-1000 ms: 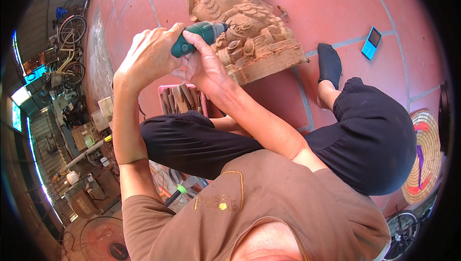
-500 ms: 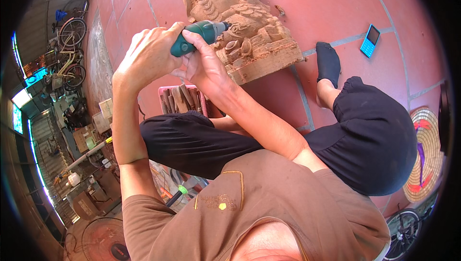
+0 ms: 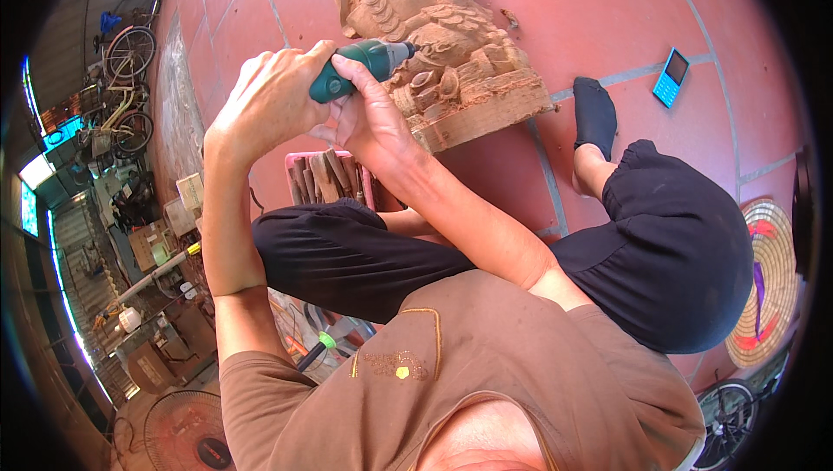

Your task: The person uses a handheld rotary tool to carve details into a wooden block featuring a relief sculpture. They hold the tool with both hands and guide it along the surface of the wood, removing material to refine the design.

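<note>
Both my hands hold a dark green rotary tool, its grey nose pointing right over the carving. My left hand wraps its rear end from the left. From below, my right hand grips it, the thumb lying along its side. A brown wooden carving with layered relief lies on the floor, its flat base toward me. The tool's tip is in front of the relief; whether it touches the wood I cannot tell.
A pink basket of wooden-handled tools stands below my hands. On the red tiles lie a blue phone and, farther right, a woven hat. A fan, bicycles and clutter line the left.
My hands and the tool stay almost in place. The carving, phone and floor sit slightly farther right in the view.
</note>
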A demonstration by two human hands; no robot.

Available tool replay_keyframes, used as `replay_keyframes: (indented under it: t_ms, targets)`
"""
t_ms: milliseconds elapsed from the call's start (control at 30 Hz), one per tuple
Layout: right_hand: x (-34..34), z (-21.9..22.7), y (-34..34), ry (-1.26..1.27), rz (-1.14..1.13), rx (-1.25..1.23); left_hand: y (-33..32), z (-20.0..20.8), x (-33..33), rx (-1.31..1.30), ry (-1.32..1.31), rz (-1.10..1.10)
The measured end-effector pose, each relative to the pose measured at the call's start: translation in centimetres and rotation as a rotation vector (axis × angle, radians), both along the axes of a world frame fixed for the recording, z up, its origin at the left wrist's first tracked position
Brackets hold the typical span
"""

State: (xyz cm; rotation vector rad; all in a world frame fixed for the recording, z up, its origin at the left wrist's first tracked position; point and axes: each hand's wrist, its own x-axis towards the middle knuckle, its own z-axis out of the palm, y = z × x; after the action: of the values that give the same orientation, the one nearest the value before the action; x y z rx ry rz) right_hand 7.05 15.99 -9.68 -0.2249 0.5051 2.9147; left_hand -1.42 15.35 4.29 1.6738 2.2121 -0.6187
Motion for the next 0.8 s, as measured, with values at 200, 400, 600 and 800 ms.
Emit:
replay_keyframes:
  t_ms: [200, 400, 600, 800]
  targets:
    - [0.09, 0.31, -0.10, 0.001, -0.005, 0.009, -0.21, 0.04, -0.17, -0.012, 0.011, 0.017]
    - [0.09, 0.43, -0.13, -0.016, 0.018, -0.005, -0.32, 0.05, 0.02, -0.015, 0.027, 0.014]
    - [0.12, 0.32, -0.24, -0.011, 0.019, -0.001, -0.36, 0.13, 0.26, -0.022, 0.025, 0.025]
    - [0.13, 0.32, -0.33, 0.007, 0.005, 0.000, -0.35, 0.30, 0.66, -0.030, 0.017, 0.048]
